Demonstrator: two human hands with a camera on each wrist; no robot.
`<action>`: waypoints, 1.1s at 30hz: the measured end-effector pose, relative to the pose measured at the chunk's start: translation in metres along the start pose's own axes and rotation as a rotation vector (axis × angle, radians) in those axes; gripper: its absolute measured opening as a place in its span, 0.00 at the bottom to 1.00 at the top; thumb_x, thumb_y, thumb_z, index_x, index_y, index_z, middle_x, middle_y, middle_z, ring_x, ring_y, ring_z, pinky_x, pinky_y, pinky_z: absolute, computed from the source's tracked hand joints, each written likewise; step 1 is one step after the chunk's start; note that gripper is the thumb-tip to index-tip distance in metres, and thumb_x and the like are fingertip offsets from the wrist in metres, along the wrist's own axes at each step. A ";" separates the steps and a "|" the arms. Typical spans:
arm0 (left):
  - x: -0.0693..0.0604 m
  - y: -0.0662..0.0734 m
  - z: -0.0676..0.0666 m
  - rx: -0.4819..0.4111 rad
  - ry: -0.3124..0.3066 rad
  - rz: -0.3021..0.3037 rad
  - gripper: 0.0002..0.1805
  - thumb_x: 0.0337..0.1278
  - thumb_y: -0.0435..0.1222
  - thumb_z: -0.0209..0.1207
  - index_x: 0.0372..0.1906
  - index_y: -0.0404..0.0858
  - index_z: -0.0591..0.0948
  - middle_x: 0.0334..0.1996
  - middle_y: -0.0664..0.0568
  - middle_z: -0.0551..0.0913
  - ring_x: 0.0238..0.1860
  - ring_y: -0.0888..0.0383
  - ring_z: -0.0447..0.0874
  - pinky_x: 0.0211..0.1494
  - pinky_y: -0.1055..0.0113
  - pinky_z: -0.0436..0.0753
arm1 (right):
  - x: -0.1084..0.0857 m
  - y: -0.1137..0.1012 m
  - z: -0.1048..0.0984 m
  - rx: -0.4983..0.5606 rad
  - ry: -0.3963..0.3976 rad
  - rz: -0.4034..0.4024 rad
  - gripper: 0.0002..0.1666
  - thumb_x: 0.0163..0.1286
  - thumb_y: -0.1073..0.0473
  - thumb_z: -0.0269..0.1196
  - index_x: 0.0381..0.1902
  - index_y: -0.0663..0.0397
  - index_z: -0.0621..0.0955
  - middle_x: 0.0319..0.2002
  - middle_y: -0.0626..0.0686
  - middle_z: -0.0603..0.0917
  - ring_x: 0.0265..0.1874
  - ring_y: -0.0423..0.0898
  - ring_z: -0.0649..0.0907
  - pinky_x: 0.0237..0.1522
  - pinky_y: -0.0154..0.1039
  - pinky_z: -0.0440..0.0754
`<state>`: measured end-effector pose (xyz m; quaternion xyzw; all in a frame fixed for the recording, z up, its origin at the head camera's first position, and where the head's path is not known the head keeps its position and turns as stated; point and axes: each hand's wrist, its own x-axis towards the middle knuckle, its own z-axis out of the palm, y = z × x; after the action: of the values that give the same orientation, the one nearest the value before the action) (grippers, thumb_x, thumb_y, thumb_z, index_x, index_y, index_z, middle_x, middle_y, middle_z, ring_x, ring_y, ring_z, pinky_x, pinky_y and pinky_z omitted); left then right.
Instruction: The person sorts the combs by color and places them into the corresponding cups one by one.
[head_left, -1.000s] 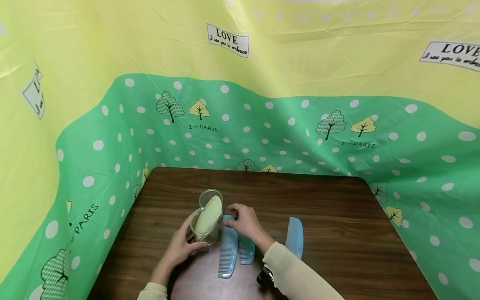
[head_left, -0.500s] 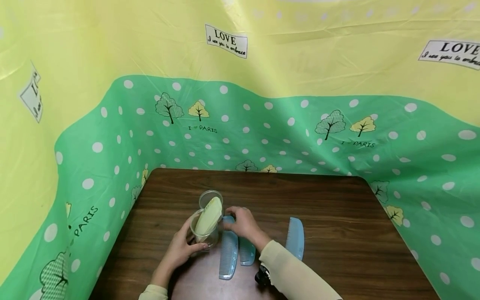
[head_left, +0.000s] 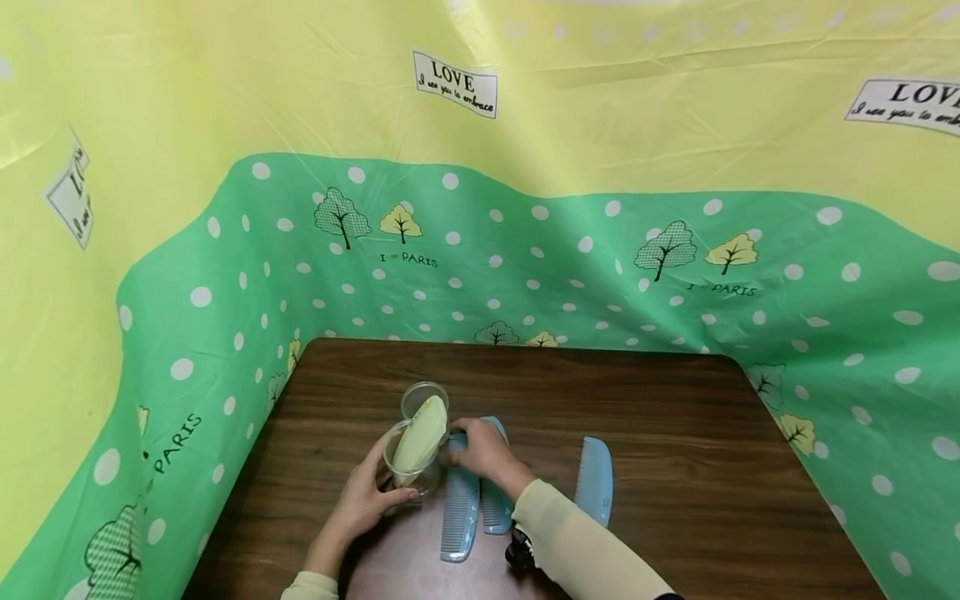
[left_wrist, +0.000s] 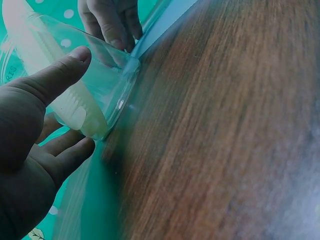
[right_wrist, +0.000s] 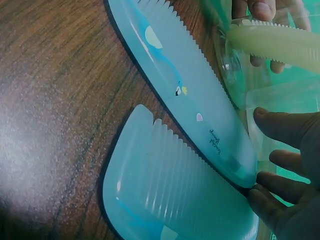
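Note:
In the head view my left hand (head_left: 365, 497) holds a clear plastic cup (head_left: 424, 482) tilted on the table. A pale yellow-green comb (head_left: 422, 435) stands slanted in it, its upper end out past the rim. The left wrist view shows thumb and fingers on opposite sides of the cup (left_wrist: 107, 75). My right hand (head_left: 486, 451) is at the far end of a blue comb (head_left: 459, 517) lying flat. In the right wrist view its fingertips touch that end of the blue comb (right_wrist: 185, 95), while the thumb is apart from them. Beside it lies a second blue comb (head_left: 495, 510).
Farther right, another blue comb (head_left: 595, 479) lies on the brown wooden table (head_left: 675, 408), partly behind the right sleeve. A clear round rim (head_left: 425, 400) shows behind the cup. A green and yellow patterned cloth (head_left: 525, 250) hangs around the table.
My right hand has shifted slightly nearer, and the far end of the second blue comb now shows beyond it. The left hand and the cup stay nearly in place.

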<state>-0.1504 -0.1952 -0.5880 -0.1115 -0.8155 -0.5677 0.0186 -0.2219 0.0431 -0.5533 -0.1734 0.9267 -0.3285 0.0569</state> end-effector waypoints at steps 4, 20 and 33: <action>-0.001 0.001 0.001 -0.005 0.000 -0.012 0.59 0.39 0.32 0.81 0.78 0.60 0.64 0.73 0.47 0.72 0.72 0.48 0.70 0.67 0.70 0.75 | 0.000 0.002 0.002 -0.038 -0.014 -0.003 0.33 0.51 0.64 0.79 0.57 0.60 0.83 0.54 0.62 0.86 0.54 0.58 0.83 0.52 0.51 0.85; 0.000 0.002 0.002 0.011 -0.007 -0.019 0.59 0.38 0.36 0.82 0.78 0.61 0.63 0.73 0.48 0.72 0.72 0.48 0.71 0.69 0.64 0.75 | 0.007 0.005 -0.002 -0.106 -0.027 -0.022 0.32 0.38 0.66 0.82 0.46 0.55 0.86 0.44 0.56 0.85 0.47 0.58 0.80 0.53 0.51 0.80; 0.001 0.000 0.000 -0.003 0.000 -0.018 0.59 0.39 0.32 0.81 0.78 0.60 0.63 0.74 0.48 0.71 0.72 0.48 0.70 0.67 0.71 0.73 | 0.011 0.005 -0.004 -0.129 -0.081 -0.069 0.27 0.48 0.65 0.78 0.49 0.54 0.85 0.45 0.54 0.85 0.50 0.55 0.81 0.57 0.52 0.79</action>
<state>-0.1510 -0.1953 -0.5877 -0.1045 -0.8157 -0.5688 0.0133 -0.2347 0.0452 -0.5531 -0.2218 0.9364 -0.2625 0.0718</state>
